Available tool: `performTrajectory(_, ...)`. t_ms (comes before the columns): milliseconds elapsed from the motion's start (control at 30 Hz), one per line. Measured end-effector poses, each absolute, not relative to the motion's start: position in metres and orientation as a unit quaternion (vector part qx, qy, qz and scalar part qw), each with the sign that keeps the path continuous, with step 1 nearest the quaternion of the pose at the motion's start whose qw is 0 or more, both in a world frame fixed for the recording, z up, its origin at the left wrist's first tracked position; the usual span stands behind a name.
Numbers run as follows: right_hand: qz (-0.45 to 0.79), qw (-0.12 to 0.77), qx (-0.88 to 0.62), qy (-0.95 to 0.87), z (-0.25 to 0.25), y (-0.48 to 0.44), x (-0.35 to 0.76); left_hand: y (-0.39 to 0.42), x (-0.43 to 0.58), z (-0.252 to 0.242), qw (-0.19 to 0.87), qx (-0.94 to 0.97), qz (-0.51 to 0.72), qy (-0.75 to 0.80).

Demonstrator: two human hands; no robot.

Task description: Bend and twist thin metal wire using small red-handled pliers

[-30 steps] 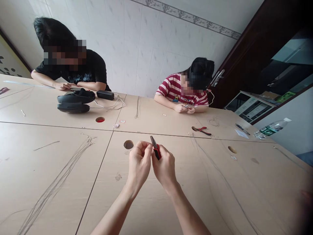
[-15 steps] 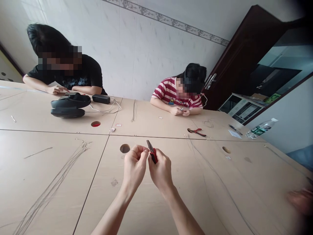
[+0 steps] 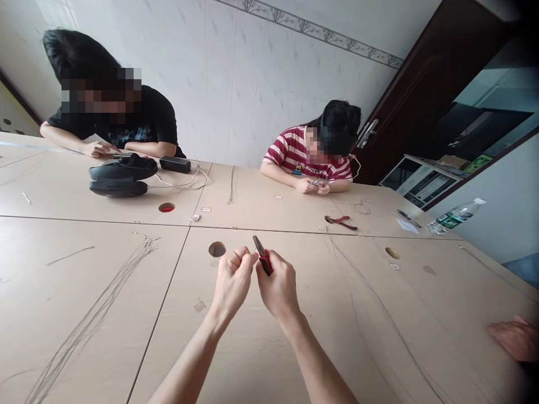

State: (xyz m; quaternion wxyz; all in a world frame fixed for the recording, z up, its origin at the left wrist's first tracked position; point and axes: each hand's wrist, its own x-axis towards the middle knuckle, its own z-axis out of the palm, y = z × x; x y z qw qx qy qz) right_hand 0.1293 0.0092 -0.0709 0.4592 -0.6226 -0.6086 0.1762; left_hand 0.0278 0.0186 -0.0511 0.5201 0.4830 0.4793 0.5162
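My right hand (image 3: 278,286) is wrapped round red-and-black handled pliers (image 3: 264,261), whose dark jaws point up and slightly left. Close against it on the left, my left hand (image 3: 234,275) is closed, thumb and fingertips pinched beside the pliers' jaws. Whatever sits in that pinch is too small to make out. Both hands are held above the table (image 3: 236,348). A bundle of thin grey wires (image 3: 101,308) lies to the left, its small pale ends fanned at the top. More thin wires (image 3: 374,297) run along the right side.
Across the table sit a person in black (image 3: 155,118) and a person in striped red (image 3: 286,151). Between them and me lie a black headset (image 3: 120,179), a black box (image 3: 174,164), and other pliers (image 3: 343,223). A bottle (image 3: 455,217) lies right; another person's hand (image 3: 516,338) is at the right edge.
The view has shifted slightly. My hands keep the same pose close together, with the pliers still in my right hand. The hand at the right edge shows more fully.
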Motion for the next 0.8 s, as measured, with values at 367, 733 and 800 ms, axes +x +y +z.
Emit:
performTrajectory(367,0.19,0.458,-0.63,-0.597,-0.069,0.006,0.127,0.019,0.025,-0.049,0.541,0.449,0.515,0.491)
performTrajectory(733,0.148,0.455,-0.632,-0.61,-0.071,0.009,0.126,0.02,0.02,-0.042,0.563,0.412,0.518,0.495)
performTrajectory(800,0.143,0.459,-0.628,-0.613,-0.072,0.009,0.126,0.02,0.019,-0.044,0.562,0.414,0.515,0.497)
